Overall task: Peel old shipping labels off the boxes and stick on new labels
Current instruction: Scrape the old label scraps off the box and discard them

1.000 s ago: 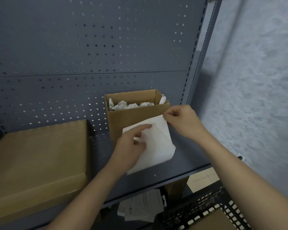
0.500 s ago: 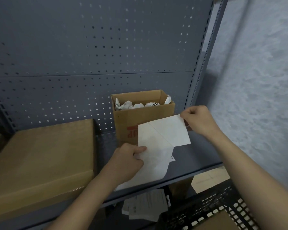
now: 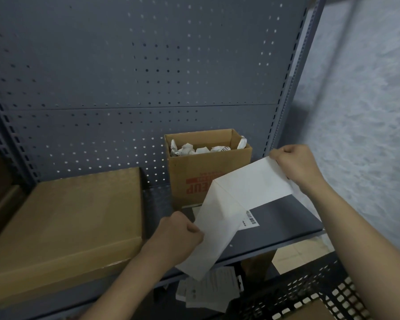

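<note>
**Pulling a new label off its backing**

My left hand (image 3: 180, 234) pinches the edge of the backing paper (image 3: 214, 229), with my fingers curled tight. My right hand (image 3: 296, 165) pinches the top corner of the new label (image 3: 252, 181) and holds it up and out to the right. The two white layers make a V shape. They are joined along a slanted line in the middle. I hold them in the air above the shelf (image 3: 286, 218), in front of the small open box (image 3: 208, 179).

I think I am partway through peeling the label free. It is not off yet. Next I have to pull all the way to the far edge, slowly, so the sticky side does not fold onto itself. Then it has to go flat onto a box. The big flat box (image 3: 62, 227) sits to my left on the same shelf, and I see no label on its top.

The small open box has scrunched-up paper (image 3: 201, 148) inside. Its front has red letters printed upside down. I can read "UP"; the label hides the rest. A slip with a barcode (image 3: 249, 219) lies on the shelf behind the backing paper, but its writing is too small to read. More printed papers (image 3: 208, 289) lie below the shelf, too blurry to read.
</note>
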`<state>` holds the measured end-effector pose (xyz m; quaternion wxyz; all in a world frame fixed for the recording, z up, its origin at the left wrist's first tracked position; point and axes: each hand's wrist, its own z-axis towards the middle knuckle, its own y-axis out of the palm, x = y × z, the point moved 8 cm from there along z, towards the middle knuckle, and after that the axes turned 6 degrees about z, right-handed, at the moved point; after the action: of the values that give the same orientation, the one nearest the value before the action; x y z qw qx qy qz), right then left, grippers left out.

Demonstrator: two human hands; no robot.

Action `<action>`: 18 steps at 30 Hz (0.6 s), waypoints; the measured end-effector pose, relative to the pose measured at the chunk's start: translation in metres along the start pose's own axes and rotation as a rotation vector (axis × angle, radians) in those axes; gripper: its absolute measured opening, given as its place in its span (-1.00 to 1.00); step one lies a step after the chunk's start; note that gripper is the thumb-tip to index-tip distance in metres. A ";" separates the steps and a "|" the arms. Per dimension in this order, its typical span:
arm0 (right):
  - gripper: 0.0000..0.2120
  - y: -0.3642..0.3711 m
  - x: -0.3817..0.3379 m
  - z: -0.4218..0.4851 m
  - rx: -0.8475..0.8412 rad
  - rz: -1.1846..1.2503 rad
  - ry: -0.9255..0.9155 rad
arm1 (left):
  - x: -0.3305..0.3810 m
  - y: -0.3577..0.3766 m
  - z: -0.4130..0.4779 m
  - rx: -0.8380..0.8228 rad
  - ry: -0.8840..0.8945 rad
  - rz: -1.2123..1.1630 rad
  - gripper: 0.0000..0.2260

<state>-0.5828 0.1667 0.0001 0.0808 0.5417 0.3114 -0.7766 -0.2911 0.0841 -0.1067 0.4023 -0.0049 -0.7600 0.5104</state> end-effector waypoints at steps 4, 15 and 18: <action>-0.73 -0.008 -0.006 0.002 0.037 0.022 -0.011 | -0.007 0.005 0.002 -0.032 -0.059 0.020 -0.73; -0.67 -0.024 -0.042 -0.001 0.045 0.192 -0.206 | -0.011 0.012 -0.004 -0.118 -0.062 0.130 -0.64; -0.73 -0.024 -0.061 -0.009 0.036 0.323 -0.267 | -0.014 0.012 -0.009 -0.158 -0.066 0.162 -0.67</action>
<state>-0.5626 0.1776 0.0616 0.2351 0.4784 0.1934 -0.8237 -0.2811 0.0918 -0.1232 0.3327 -0.0814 -0.8079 0.4795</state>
